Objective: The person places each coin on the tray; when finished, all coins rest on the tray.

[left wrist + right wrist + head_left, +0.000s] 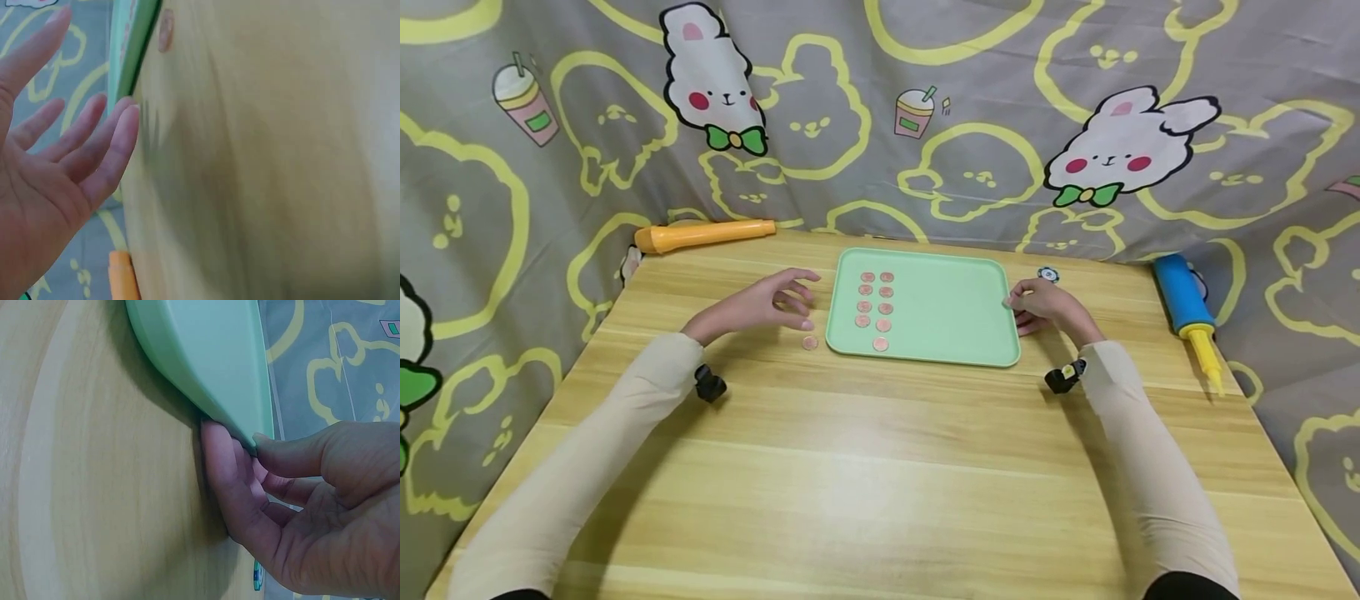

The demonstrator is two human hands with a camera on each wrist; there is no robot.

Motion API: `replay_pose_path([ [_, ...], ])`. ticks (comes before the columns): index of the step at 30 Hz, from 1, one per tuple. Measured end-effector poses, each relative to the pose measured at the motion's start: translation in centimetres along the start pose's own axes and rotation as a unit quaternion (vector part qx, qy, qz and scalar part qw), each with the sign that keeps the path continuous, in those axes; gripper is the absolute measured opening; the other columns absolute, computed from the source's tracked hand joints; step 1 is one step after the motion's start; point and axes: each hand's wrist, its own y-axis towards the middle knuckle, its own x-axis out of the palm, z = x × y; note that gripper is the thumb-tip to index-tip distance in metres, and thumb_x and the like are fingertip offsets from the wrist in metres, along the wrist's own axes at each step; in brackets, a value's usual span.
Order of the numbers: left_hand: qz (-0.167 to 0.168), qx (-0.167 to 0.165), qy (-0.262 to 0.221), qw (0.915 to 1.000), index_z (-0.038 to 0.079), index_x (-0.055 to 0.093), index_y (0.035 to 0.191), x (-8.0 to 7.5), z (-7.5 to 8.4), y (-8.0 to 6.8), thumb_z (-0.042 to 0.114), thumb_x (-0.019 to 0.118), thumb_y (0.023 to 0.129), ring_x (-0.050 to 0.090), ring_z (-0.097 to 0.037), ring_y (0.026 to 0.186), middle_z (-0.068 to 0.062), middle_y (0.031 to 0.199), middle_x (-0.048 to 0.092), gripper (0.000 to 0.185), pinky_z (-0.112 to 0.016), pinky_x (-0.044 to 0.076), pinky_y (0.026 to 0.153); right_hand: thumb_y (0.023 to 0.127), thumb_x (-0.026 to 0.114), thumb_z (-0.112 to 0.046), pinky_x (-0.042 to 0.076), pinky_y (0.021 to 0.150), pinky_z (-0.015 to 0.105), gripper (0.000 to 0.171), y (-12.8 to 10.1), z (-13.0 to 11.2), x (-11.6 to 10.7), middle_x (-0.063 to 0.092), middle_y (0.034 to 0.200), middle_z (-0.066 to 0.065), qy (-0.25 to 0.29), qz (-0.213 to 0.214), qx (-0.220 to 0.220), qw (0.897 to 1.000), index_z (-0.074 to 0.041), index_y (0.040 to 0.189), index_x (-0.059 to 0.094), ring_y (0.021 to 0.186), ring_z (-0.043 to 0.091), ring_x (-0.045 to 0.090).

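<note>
right wrist view only: right hand pinches tray rim.

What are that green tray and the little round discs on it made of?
The green tray looks like matte moulded plastic: even pastel colour, rounded rim, no shine. The discs seem copper-coloured metal, like coins, though they are too small to be sure. The table shows light wood grain, possibly laminate.

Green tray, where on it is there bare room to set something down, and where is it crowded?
The green tray is bare across its middle and right, from the coin columns to the edge the right hand pinches. Its left strip is crowded with coins. One loose coin lies on the table beside the left hand.
</note>
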Motion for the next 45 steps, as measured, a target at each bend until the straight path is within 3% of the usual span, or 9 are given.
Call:
replay_pose_path([
  [8, -0.018, 0.004, 0.014, 0.9997, 0.001, 0.040, 0.156, 0.7, -1.0, -1.3, 0.008, 0.083, 0.091, 0.065, -0.037, 0.118, -0.026, 0.139, 0.058, 0.079, -0.032, 0.056, 0.093, 0.111, 0.052, -0.016, 0.065, 0.074, 0.036, 0.025, 0.1, 0.1, 0.1, 0.060, 0.097, 0.011, -0.005, 0.001, 0.004, 1.000, 0.006, 0.123, 0.049, 0.078, 0.017, 0.066],
  [17, 0.032, -0.007, 0.068, 0.9972, 0.006, 0.065, 0.135, 2.2, -1.6, -1.6, 0.018, 0.089, 0.087, 0.067, -0.024, 0.098, -0.015, 0.118, 0.068, 0.055, -0.029, 0.055, 0.087, 0.111, 0.052, -0.015, 0.065, 0.073, 0.035, 0.024, -0.1, 0.0, 0.2, 0.060, 0.095, 0.011, -0.005, 0.008, 0.002, 1.000, 0.006, 0.122, 0.049, 0.077, 0.017, 0.065],
  [23, 0.045, 0.006, 0.107, 0.9932, 0.008, 0.075, 0.116, 2.8, -1.6, -1.6, 0.019, 0.089, 0.087, 0.064, -0.021, 0.091, -0.009, 0.102, 0.070, 0.034, -0.026, 0.054, 0.081, 0.111, 0.052, -0.015, 0.065, 0.073, 0.034, 0.026, -0.3, -0.1, 0.3, 0.060, 0.097, 0.012, -0.002, 0.014, 0.012, 1.000, 0.007, 0.125, 0.049, 0.075, 0.016, 0.067],
  [28, 0.049, 0.007, 0.127, 0.9907, 0.012, 0.077, 0.105, 2.8, -1.5, -1.4, 0.019, 0.088, 0.087, 0.060, -0.020, 0.085, -0.005, 0.092, 0.067, 0.022, -0.026, 0.050, 0.078, 0.110, 0.056, -0.015, 0.064, 0.068, 0.034, 0.029, -0.4, -0.2, 0.7, 0.062, 0.094, 0.011, 0.011, 0.040, 0.005, 0.999, 0.005, 0.127, 0.045, 0.071, 0.016, 0.068],
  [34, 0.046, 0.005, 0.128, 0.9907, 0.011, 0.077, 0.101, 2.8, -1.3, -1.4, 0.017, 0.087, 0.089, 0.057, -0.020, 0.081, -0.004, 0.088, 0.066, 0.017, -0.027, 0.047, 0.076, 0.108, 0.056, -0.010, 0.063, 0.064, 0.035, 0.027, -0.6, -0.7, 1.5, 0.062, 0.087, 0.012, -0.019, 0.070, -0.030, 0.997, 0.005, 0.127, 0.045, 0.067, 0.017, 0.067],
  [45, 0.049, 0.000, 0.130, 0.9903, 0.012, 0.076, 0.101, 3.1, -1.0, -1.4, 0.016, 0.086, 0.089, 0.058, -0.020, 0.082, -0.002, 0.088, 0.066, 0.016, -0.029, 0.049, 0.077, 0.108, 0.056, -0.010, 0.064, 0.069, 0.038, 0.027, -1.2, -0.7, 1.0, 0.063, 0.088, 0.013, -0.021, 0.059, -0.031, 0.998, 0.006, 0.127, 0.047, 0.069, 0.018, 0.068],
])
